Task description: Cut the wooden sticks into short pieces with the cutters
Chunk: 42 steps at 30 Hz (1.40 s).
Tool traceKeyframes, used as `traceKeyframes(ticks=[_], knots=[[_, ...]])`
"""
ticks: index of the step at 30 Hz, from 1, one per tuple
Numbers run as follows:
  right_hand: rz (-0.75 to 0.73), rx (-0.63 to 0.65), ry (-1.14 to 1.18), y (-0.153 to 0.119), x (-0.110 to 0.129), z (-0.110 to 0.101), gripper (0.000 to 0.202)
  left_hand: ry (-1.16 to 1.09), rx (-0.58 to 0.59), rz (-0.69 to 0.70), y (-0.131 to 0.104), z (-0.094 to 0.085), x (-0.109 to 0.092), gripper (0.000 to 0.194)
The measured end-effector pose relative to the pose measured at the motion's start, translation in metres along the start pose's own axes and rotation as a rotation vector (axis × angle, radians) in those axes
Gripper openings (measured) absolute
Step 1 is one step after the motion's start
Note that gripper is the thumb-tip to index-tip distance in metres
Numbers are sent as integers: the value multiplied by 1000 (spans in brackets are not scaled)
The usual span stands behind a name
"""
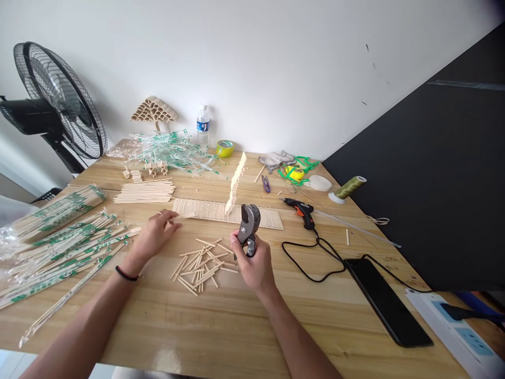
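My right hand (254,260) is wrapped round the handles of a grey metal cutter (249,223), its head pointing up. Left of it, my left hand (155,231) has thumb and fingers together on a pale wooden stick (183,216), which is blurred. Just behind both hands lies a long flat strip of short sticks (213,209) set side by side. A narrow upright piece of pale sticks (235,184) stands at the strip's middle. In front of the strip, between my forearms, short cut sticks (201,266) lie in a loose pile.
Long sticks (144,191) and wrapped chopsticks (59,210) lie left. Plastic wrappers (169,150), a bottle (202,126) and tape (224,148) are at the back. A glue gun (302,211) with its cord, a phone (389,300) and a thread spool (347,189) are right.
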State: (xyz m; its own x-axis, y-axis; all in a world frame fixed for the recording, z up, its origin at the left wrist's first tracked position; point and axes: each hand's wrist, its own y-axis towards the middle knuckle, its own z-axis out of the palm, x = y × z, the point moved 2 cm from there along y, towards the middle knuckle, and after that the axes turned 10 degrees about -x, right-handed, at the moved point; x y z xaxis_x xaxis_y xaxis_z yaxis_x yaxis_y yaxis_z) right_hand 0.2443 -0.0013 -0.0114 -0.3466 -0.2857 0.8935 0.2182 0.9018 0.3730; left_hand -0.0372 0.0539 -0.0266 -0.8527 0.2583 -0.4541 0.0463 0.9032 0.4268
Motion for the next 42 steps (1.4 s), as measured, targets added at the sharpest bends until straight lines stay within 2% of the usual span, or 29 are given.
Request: traceKeyframes(ticks=[4, 8, 11, 17, 23, 28, 32, 34, 37, 40, 42], knots=[[-5, 5, 4, 0, -1, 0, 22, 263, -168, -199, 12, -24, 39, 25], [-45, 15, -2, 0, 0, 0, 22, 401, -176, -287, 22, -38, 62, 30], [-54, 20, 0, 1, -1, 2, 22, 436, -121, -250, 38, -37, 67, 33], [-53, 5, -13, 5, -9, 2, 25, 438, 25, -115, 76, -24, 70, 28], [-32, -21, -13, 10, -11, 1, 26, 420, 63, -30, 82, -25, 73, 20], [-38, -19, 6, 10, -7, 0, 26, 380, 14, 20, 81, -41, 62, 23], [-31, -22, 23, 10, -5, -1, 25, 334, -44, 57, 83, -61, 38, 27], [-33, -27, 34, 10, -3, -1, 24, 298, -21, 83, 79, -63, 22, 25], [-35, -27, 38, 11, -3, -2, 23, 233, 84, 111, 62, -47, -1, 24], [-32, -28, 33, 11, -4, -1, 22, 179, 190, 128, 40, -18, -17, 16], [-31, -36, 32, 12, -6, -1, 23, 167, 219, 122, 31, -2, -22, 13]])
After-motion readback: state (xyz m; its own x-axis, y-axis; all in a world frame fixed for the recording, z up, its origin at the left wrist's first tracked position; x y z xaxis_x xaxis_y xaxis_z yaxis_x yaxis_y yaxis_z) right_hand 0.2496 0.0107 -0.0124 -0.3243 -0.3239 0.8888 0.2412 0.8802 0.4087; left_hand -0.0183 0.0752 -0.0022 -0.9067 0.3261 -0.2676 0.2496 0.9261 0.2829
